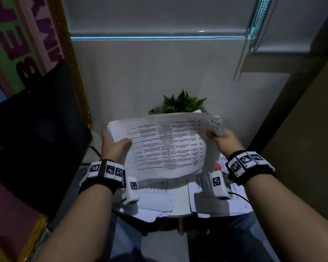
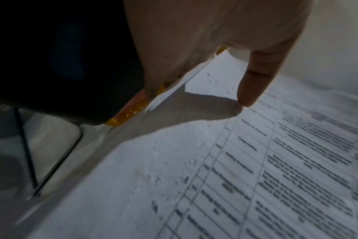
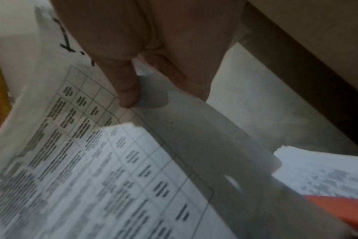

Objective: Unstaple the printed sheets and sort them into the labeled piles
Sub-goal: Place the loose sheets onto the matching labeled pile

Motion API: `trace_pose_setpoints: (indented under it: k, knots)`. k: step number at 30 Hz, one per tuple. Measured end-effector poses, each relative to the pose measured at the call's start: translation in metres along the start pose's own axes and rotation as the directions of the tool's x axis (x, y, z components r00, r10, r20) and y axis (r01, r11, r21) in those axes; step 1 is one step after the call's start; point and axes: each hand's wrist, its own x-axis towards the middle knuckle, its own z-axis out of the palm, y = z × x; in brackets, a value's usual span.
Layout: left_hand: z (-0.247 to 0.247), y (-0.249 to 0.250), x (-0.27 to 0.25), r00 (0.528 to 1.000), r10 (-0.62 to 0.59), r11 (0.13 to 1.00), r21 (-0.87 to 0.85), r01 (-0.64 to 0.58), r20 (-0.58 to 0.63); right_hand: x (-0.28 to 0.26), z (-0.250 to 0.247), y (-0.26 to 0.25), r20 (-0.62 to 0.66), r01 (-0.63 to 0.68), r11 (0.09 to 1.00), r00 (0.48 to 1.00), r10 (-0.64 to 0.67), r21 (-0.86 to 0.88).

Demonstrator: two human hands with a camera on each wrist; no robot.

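Hands (image 1: 114, 146) (image 1: 222, 140), two, on one sheaf (image 1: 165, 146).

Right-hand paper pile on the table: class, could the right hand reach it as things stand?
Probably not yet: the right hand grips the printed sheets, which hang above the pile; it lies close below.

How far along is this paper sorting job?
Two piles of loose papers already lie on the small table, so some sorting looks done. Now the left hand and right hand hold a printed sheaf up by its far corners. Whether it is still stapled I cannot tell; it awaits a pile.
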Motion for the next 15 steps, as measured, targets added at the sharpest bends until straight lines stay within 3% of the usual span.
trace_pose_setpoints:
  k: [3,7,10,15]
  knots:
    - [-0.01,-0.008,0.008,0.998,0.037,0.995,0.099,-0.031,-0.06,0.005,-0.001,0.01,-0.039,-0.009,1.0,0.999,0.01,0.015]
    - [-0.02,-0.023,0.008,0.981,-0.183,0.981,0.075,0.178,0.065,0.008,-0.007,0.018,-0.05,-0.044,0.989,0.997,0.052,0.142]
    - [-0.017,-0.02,0.002,0.985,-0.146,0.973,0.194,0.126,0.092,0.012,-0.01,0.027,-0.029,-0.048,0.992,0.998,0.052,0.119]
    - [-0.01,-0.019,-0.01,0.981,-0.079,0.996,0.041,0.073,0.175,0.007,0.001,0.031,-0.087,-0.041,0.983,0.995,0.057,0.176]
